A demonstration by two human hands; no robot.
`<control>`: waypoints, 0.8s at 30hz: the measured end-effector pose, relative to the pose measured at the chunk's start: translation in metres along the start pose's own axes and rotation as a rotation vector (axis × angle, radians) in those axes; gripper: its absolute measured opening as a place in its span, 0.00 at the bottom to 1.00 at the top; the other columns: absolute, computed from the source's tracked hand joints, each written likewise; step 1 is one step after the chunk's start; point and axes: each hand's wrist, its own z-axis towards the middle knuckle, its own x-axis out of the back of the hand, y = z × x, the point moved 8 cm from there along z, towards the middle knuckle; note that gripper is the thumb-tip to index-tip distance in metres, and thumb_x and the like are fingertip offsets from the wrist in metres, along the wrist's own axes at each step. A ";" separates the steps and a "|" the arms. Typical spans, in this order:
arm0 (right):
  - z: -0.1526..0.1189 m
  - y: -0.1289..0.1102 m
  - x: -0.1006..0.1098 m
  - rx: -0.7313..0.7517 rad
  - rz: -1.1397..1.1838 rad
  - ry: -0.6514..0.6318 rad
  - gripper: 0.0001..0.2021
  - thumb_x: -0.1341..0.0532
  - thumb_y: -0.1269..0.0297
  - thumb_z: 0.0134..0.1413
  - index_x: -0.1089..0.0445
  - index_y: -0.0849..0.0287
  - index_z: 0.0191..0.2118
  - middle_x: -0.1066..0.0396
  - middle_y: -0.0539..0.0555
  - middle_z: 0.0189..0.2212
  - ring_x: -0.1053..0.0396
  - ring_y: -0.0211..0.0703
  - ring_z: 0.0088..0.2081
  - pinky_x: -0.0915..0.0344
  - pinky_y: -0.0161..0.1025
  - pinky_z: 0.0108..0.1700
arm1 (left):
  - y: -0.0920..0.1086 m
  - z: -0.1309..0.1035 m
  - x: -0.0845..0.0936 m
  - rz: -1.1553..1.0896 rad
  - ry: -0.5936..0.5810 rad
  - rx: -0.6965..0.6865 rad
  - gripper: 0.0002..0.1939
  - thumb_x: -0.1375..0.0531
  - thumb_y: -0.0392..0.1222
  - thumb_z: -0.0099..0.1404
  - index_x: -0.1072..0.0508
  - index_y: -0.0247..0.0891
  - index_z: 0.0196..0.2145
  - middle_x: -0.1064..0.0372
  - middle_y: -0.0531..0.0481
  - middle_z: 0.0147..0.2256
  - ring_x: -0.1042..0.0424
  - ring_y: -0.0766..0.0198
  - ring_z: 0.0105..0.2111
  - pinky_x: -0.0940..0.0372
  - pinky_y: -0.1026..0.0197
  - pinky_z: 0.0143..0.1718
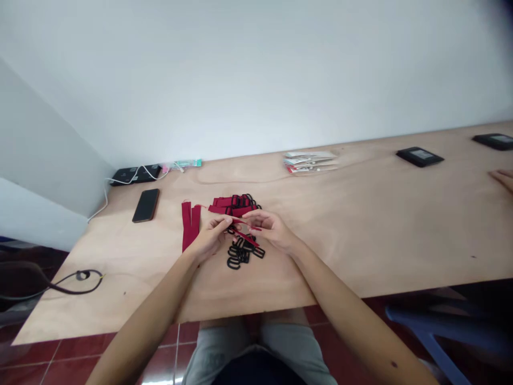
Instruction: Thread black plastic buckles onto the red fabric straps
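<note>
Between my two hands a narrow red strap is stretched over the table. My left hand pinches its left end, where a small black buckle partly shows at the fingertips. My right hand has its fingers closed on the strap's other part. Just below lie several loose black plastic hooks and slides in a small heap. Beyond my hands sits a stack of red straps fitted with black buckles. Cut red strips lie flat beside my left hand.
On the wooden table, a phone and a black box with a white cable are at left. Packets lie by the wall. Black devices and another person's hand are at right. A dark cable loops at front left.
</note>
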 end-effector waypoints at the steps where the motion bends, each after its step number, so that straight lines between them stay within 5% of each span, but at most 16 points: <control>1: 0.000 0.001 -0.002 -0.006 -0.003 -0.010 0.21 0.21 0.58 0.52 0.19 0.54 0.51 0.16 0.55 0.43 0.18 0.46 0.45 0.22 0.42 0.50 | 0.000 -0.001 -0.001 0.008 -0.008 0.004 0.19 0.23 0.53 0.60 0.15 0.34 0.40 0.19 0.44 0.34 0.22 0.60 0.31 0.26 0.62 0.30; 5: 0.002 0.003 -0.002 -0.013 -0.030 0.008 0.14 0.23 0.56 0.55 0.16 0.56 0.43 0.16 0.55 0.39 0.19 0.47 0.41 0.23 0.44 0.49 | -0.003 -0.003 -0.007 0.081 -0.059 0.044 0.19 0.24 0.53 0.60 0.15 0.35 0.39 0.18 0.44 0.35 0.21 0.59 0.32 0.26 0.61 0.31; 9: 0.001 -0.006 0.020 0.072 0.011 0.260 0.14 0.22 0.52 0.51 0.17 0.56 0.34 0.17 0.53 0.33 0.22 0.46 0.36 0.24 0.44 0.44 | 0.000 -0.002 0.001 0.133 0.011 0.012 0.19 0.22 0.50 0.58 0.15 0.36 0.41 0.17 0.45 0.36 0.20 0.59 0.36 0.25 0.59 0.40; 11: 0.001 -0.008 0.024 0.080 0.035 0.311 0.14 0.21 0.51 0.49 0.17 0.56 0.34 0.18 0.53 0.32 0.22 0.46 0.35 0.25 0.44 0.44 | 0.001 -0.002 0.002 0.148 0.014 0.003 0.19 0.23 0.52 0.59 0.16 0.36 0.41 0.17 0.45 0.35 0.20 0.59 0.35 0.26 0.59 0.41; 16: 0.004 0.003 0.006 -0.006 -0.004 0.132 0.15 0.22 0.52 0.52 0.17 0.58 0.38 0.17 0.54 0.35 0.22 0.47 0.37 0.25 0.46 0.46 | -0.001 -0.003 -0.007 0.243 -0.100 0.022 0.19 0.27 0.55 0.65 0.16 0.34 0.40 0.17 0.42 0.36 0.20 0.58 0.35 0.26 0.58 0.42; 24: 0.003 -0.007 0.035 0.094 0.282 0.441 0.17 0.19 0.58 0.47 0.21 0.54 0.41 0.19 0.50 0.36 0.24 0.40 0.34 0.27 0.36 0.34 | 0.011 -0.003 0.004 0.475 -0.050 -0.103 0.22 0.25 0.54 0.62 0.17 0.35 0.46 0.16 0.41 0.40 0.18 0.56 0.37 0.23 0.55 0.43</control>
